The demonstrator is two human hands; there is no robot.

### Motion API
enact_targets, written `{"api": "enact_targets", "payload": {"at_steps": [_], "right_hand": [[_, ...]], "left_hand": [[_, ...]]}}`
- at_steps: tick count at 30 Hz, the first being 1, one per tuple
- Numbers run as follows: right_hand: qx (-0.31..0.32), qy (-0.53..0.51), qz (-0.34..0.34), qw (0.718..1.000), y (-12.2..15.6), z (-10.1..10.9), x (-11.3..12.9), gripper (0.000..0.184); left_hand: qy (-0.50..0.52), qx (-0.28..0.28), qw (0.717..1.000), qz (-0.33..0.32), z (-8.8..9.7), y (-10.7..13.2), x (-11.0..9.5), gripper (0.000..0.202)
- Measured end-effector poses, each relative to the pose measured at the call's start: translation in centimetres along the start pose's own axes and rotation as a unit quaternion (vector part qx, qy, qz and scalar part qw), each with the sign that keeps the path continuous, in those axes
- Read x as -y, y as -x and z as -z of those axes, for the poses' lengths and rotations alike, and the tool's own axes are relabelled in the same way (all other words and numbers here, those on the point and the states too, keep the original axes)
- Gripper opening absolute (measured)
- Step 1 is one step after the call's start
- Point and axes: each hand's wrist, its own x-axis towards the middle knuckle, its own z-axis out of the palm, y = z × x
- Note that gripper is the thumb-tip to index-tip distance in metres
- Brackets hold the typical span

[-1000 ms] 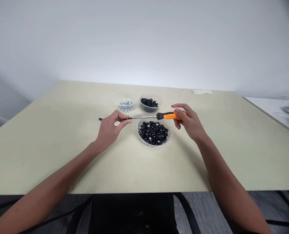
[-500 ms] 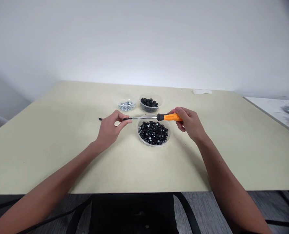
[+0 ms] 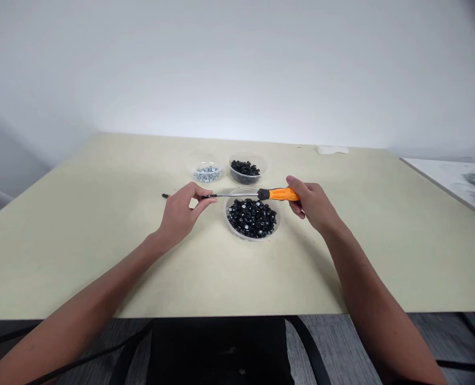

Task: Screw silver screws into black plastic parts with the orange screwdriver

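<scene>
My right hand [image 3: 311, 200] grips the orange and black handle of a screwdriver [image 3: 279, 194]. Its metal shaft runs level to the left, over the rim of a clear bowl [image 3: 253, 239] filled with small black parts [image 3: 255, 219], some with pale round centres. At the shaft's tip, my left hand [image 3: 183, 208] pinches a small black part [image 3: 208, 196] between thumb and fingers. What exactly this part is remains partly hidden by the fingers.
Behind stand a clear bowl of small silver metal pieces [image 3: 207, 174] and another of small black pieces [image 3: 245, 168]. A black bit [image 3: 165, 195] lies left of my left hand. A white item [image 3: 332, 150] rests at the table's back edge, by the wall.
Almost everything stays in place. My right hand's fingers have shifted slightly on the screwdriver handle, and the handle has turned a little.
</scene>
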Motion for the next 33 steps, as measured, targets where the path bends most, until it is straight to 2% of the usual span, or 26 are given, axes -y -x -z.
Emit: {"api": "enact_targets", "payload": {"at_steps": [4,9,18,23,26,30,33], "right_hand": [[0.018,-0.033,-0.042,0.998,-0.3,0.1,-0.3,0.059],[0.038,-0.047,-0.055,0.997,-0.7,0.3,-0.8,0.059],[0.074,-0.064,-0.072,0.993,-0.8,0.4,-0.9,0.055],[0.097,-0.057,-0.077,0.991,-0.8,0.4,-0.7,0.057],[0.098,-0.068,-0.076,0.99,-0.8,0.4,-0.8,0.056],[0.066,-0.115,-0.042,0.99,-1.0,0.3,-1.1,0.054],[0.035,-0.152,0.0,0.988,-1.1,0.1,-1.2,0.044]], "left_hand": [[-0.003,-0.006,1.0,-0.03,-0.2,0.1,0.1,0.013],[-0.025,-0.025,0.995,-0.093,-0.3,0.2,0.4,0.013],[-0.079,-0.066,0.959,-0.266,-0.1,-0.2,0.9,0.012],[-0.095,-0.07,0.945,-0.305,0.0,-0.3,1.0,0.012],[-0.075,-0.072,0.963,-0.248,0.0,-0.1,0.8,0.009],[-0.003,-0.042,0.996,-0.08,-0.1,0.1,0.2,0.009],[0.069,-0.011,0.997,0.027,-0.1,0.0,0.0,0.011]]}}
